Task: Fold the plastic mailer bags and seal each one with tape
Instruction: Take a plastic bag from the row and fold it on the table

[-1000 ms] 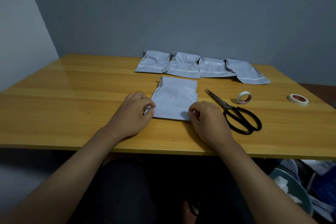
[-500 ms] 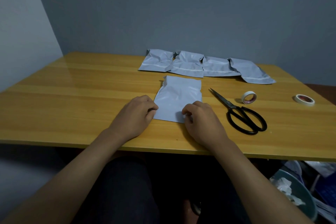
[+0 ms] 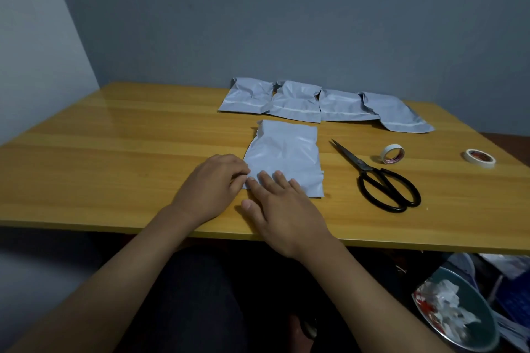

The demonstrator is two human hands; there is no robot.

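Two bare hands work a grey mailer bag (image 3: 284, 155) lying flat near the front edge of a glossy yellow wooden table (image 3: 114, 157). The left hand (image 3: 210, 190) pinches the bag's near left corner with curled fingers; the right hand (image 3: 282, 210) presses the bag's near edge with straight, spread fingers. Beyond the bag, a row of four folded mailers (image 3: 321, 104) lines the far side, by a blue-grey wall (image 3: 286, 14). Right of the bag lie black scissors (image 3: 381, 180), then an upright tape roll (image 3: 393, 153), then a flat tape roll (image 3: 480, 157). A bin (image 3: 456, 312) of crumpled scraps sits under the table's right end.
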